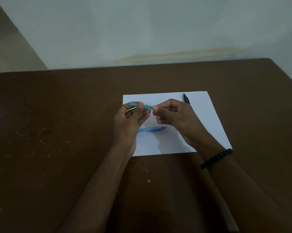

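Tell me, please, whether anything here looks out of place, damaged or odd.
A yellowish stain runs along the wall just above the table's far edge. Pale specks dot the table's left. The left hand and right hand pinch a teal pen piece; a loose blue part lies on the paper.

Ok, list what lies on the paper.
A blue pen part and a black pen; the left hand hides the first's end, the right hand the second's.

Both forearms stretched from the near edge toward the far side, hands close together, left hand point(131, 118) pinching a teal tube point(147, 107) in curled fingertips, right hand point(173, 115) curled, thumb and forefinger gripping its right end
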